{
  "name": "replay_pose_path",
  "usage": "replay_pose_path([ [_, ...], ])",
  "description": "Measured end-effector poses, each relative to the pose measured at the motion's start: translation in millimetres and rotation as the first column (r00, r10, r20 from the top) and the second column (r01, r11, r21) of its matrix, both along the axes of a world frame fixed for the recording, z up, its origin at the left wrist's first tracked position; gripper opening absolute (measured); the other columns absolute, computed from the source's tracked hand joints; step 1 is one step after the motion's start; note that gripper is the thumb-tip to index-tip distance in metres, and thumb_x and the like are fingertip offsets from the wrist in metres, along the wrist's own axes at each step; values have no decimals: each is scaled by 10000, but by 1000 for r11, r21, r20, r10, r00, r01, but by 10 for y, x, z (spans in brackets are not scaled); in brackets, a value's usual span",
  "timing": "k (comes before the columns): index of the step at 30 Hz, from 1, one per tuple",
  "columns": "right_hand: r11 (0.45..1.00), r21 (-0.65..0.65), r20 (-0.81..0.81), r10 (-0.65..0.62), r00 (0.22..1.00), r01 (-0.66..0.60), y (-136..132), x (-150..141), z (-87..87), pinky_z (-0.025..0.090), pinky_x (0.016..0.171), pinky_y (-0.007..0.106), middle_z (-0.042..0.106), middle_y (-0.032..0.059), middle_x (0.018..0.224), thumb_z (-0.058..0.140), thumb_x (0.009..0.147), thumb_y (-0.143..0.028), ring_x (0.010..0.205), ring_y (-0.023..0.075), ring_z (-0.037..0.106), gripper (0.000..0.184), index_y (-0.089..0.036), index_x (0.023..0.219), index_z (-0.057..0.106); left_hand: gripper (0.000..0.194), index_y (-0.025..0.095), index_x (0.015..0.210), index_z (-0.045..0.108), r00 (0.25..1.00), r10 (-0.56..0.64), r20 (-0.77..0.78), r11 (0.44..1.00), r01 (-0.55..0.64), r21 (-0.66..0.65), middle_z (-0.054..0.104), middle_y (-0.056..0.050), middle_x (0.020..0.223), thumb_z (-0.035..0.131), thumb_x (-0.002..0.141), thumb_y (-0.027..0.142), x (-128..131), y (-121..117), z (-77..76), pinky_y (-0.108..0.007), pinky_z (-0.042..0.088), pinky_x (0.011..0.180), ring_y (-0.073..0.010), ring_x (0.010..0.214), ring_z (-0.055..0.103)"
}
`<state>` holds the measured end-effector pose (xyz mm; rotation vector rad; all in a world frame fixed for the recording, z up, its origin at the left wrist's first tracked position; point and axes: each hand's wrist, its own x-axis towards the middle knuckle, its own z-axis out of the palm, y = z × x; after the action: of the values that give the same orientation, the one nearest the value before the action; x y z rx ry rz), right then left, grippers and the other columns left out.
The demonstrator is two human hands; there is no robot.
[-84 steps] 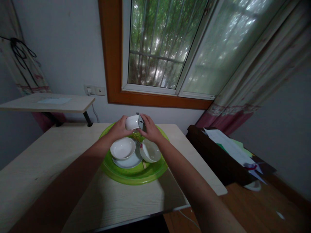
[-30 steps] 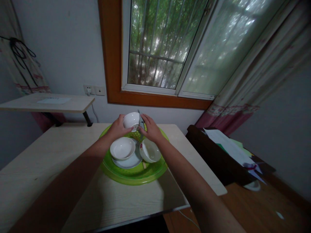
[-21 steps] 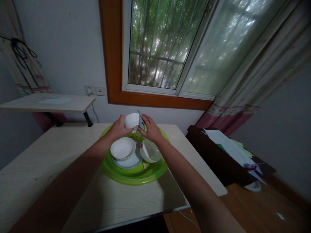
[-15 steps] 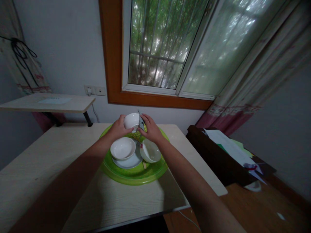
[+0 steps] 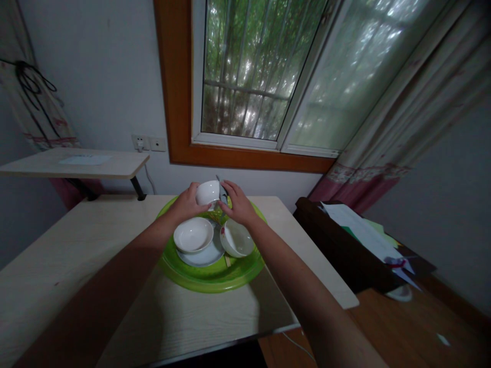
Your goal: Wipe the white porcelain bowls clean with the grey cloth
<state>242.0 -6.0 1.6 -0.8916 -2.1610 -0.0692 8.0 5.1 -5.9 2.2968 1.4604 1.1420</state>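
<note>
My left hand (image 5: 187,200) is closed on the side of a small white bowl (image 5: 207,192), held tilted above the far part of a green basin (image 5: 209,285). My right hand (image 5: 237,203) is closed on a grey cloth (image 5: 223,192), which lies against the right side of that bowl. Below the hands, a white bowl (image 5: 193,235) rests on a white plate (image 5: 202,256) in the basin. Beside them a white bowl with a red mark (image 5: 237,238) leans on its side.
The basin stands on a pale wooden table (image 5: 126,255). A raised shelf (image 5: 76,162) with a sheet of paper is at the left. Behind are a wall socket (image 5: 148,143) and a barred window (image 5: 249,66). Papers (image 5: 368,235) lie on a dark piece of furniture at the right.
The cloth's upper tip has shifted slightly to the left against the bowl. Both hands keep nearly the same place and grip.
</note>
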Motion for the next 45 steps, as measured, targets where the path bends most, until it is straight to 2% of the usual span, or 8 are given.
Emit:
replay_pose_path([
  [5, 1000, 6, 9, -3, 1000, 3, -21, -6, 31, 374, 1179, 517, 438, 158, 1512, 621, 919, -390, 1391, 303, 428, 658, -213, 1506, 381, 658, 186, 1198, 459, 1000, 4, -16, 1000, -4, -2, 653, -103, 1052, 723, 708, 536, -1, 0, -5, -378, 512, 794, -281, 935, 658],
  [13, 997, -71, -60, -18, 998, 13, 41, 8, -32, 404, 1145, 533, 496, 177, 1443, 612, 929, -494, 1345, 310, 482, 697, -200, 1502, 346, 693, 180, 1223, 449, 1000, 5, 25, 1000, -6, 25, 642, -111, 1100, 728, 703, 544, 2, -14, 6, -385, 515, 819, -283, 979, 650],
  [17, 999, -47, -46, 0, 999, -2, 36, 5, -33, 394, 1153, 541, 475, 184, 1466, 630, 910, -518, 1363, 317, 461, 746, -202, 1513, 325, 687, 179, 1221, 451, 999, -1, 33, 1000, 0, 19, 642, -107, 1085, 720, 707, 547, -4, -3, -6, -382, 514, 812, -279, 963, 651],
  [26, 1000, -30, -22, -8, 1000, 7, 32, 4, -12, 371, 1181, 523, 450, 184, 1492, 624, 922, -465, 1385, 300, 436, 718, -192, 1513, 322, 669, 192, 1194, 451, 999, 8, 45, 1000, -10, 28, 640, -90, 1070, 718, 701, 556, 6, -19, 8, -362, 513, 804, -264, 946, 649],
  [36, 1000, -26, -21, 9, 1000, -9, 36, 7, -21, 359, 1188, 536, 434, 185, 1504, 628, 913, -495, 1404, 307, 416, 753, -200, 1524, 302, 656, 196, 1197, 449, 999, 17, 34, 1000, -18, 14, 646, -95, 1076, 723, 703, 530, 9, 1, 2, -379, 519, 823, -274, 964, 651],
  [45, 999, -45, -24, -12, 1000, 11, 35, -1, -29, 369, 1188, 509, 442, 187, 1501, 554, 969, -471, 1394, 289, 433, 653, -189, 1513, 330, 671, 198, 1207, 446, 999, 39, 20, 999, -39, -1, 653, -106, 1095, 725, 699, 537, 18, -14, 16, -378, 523, 827, -283, 981, 659],
])
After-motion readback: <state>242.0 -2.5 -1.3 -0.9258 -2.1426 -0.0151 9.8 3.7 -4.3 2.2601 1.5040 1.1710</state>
